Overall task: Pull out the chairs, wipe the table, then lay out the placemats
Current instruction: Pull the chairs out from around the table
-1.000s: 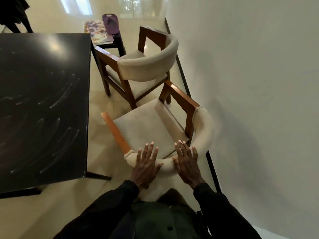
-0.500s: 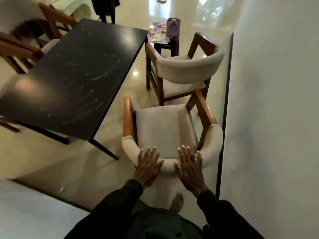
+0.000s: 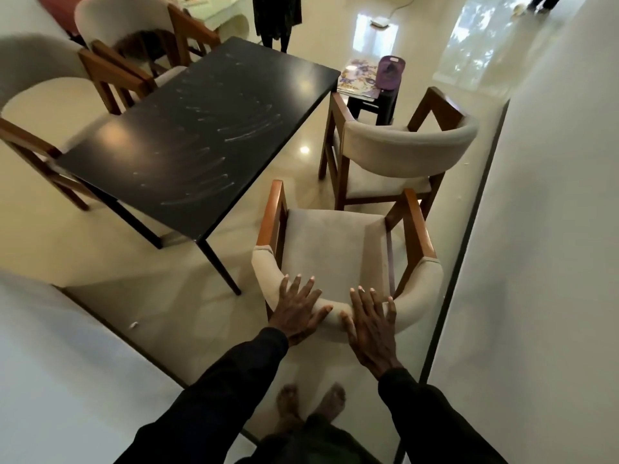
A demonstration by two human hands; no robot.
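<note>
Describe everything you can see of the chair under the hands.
The near chair is an armchair: brown wooden frame and armrests, beige fabric seat, curved padded beige backrest. It stands upright on the pale floor, apart from the black table, close beside the wall on its right. The left hand and right hand rest flat on the backrest's top, fingers straight.

No text, labels or numbers I can actually read here. The flowery placemats (image 3: 356, 80) stacked on the small black stool (image 3: 370, 107) only show a pattern, and any lettering on them is too small and blurry.
</note>
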